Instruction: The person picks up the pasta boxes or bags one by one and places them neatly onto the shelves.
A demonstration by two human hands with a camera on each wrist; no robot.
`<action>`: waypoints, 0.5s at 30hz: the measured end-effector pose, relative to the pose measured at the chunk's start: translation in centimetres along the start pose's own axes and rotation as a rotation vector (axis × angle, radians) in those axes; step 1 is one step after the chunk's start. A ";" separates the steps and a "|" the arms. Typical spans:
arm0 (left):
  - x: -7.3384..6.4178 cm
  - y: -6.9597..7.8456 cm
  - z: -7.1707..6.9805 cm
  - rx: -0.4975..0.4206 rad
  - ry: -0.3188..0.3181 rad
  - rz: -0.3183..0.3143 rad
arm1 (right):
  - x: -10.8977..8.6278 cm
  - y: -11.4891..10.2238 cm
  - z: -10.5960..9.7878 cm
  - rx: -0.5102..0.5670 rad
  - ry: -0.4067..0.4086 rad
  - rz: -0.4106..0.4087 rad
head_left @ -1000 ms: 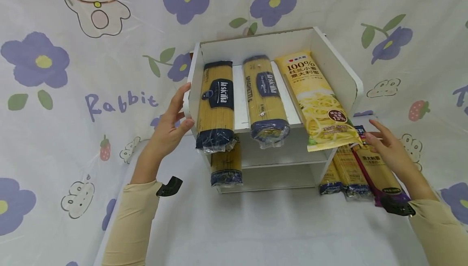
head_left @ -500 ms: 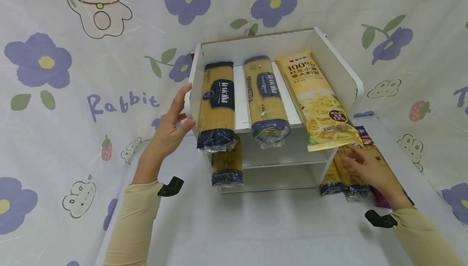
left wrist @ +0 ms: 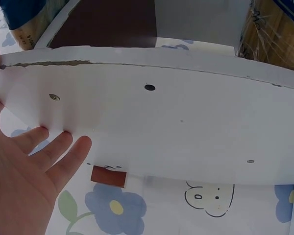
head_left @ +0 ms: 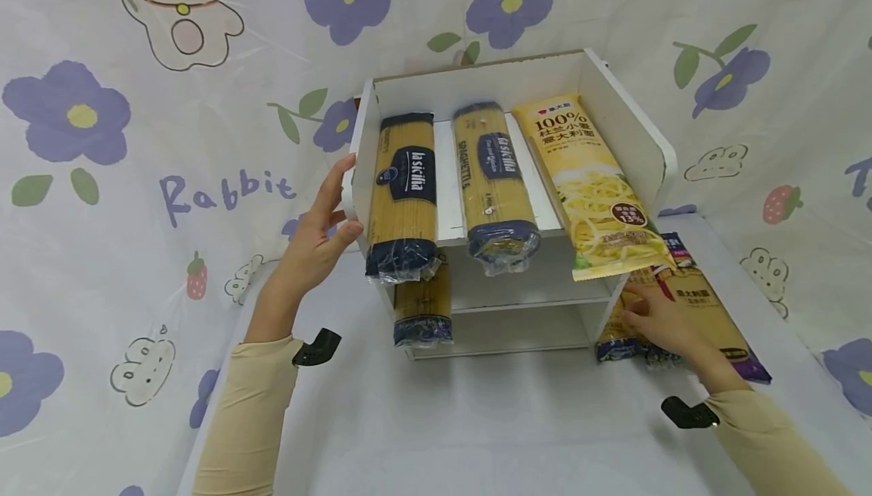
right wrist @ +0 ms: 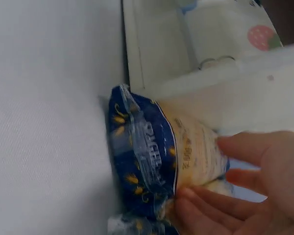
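In the head view a white shelf unit (head_left: pixel 633 117) stands mid-table. My left hand (head_left: pixel 313 242) rests on its left side panel, fingertips against the outer face (left wrist: pixel 186 127), thumb at the front edge. My right hand (head_left: pixel 664 322) is low beside the unit's right side, at several pasta packs on the table. In the right wrist view its thumb and fingers (right wrist: pixel 206 208) sit on either side of a blue-ended spaghetti pack (right wrist: pixel 152 147) next to the panel, gripping it. A wider pasta pack with a purple end (head_left: pixel 715 314) lies to the right.
On the top shelf lie two spaghetti packs with dark blue ends (head_left: pixel 405 208) (head_left: pixel 497 178) and a yellow pasta bag (head_left: pixel 593 185), overhanging the front. Another spaghetti pack (head_left: pixel 422 307) lies on the level below, at left. A flower-printed cloth (head_left: pixel 225 102) hangs behind.
My right hand has moved left and down, from above the purple-ended pack to the spaghetti pack beside the unit. The left hand stays at the side panel.
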State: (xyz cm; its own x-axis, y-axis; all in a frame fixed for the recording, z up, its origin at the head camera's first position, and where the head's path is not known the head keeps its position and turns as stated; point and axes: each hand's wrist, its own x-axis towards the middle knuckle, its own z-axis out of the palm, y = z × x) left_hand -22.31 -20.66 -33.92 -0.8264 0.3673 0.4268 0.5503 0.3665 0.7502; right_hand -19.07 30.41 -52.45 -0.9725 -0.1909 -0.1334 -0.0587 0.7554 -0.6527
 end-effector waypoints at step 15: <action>0.2 0.1 0.0 0.017 -0.004 0.007 | 2.5 -0.5 1.6 -0.336 0.092 -0.065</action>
State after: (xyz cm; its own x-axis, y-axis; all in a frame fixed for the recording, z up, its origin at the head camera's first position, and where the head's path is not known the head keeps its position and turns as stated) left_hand -22.38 -20.57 -33.78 -0.8221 0.3729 0.4302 0.5581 0.3786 0.7384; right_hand -21.15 28.56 -53.66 -0.9796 -0.1997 -0.0221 -0.1772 0.9105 -0.3737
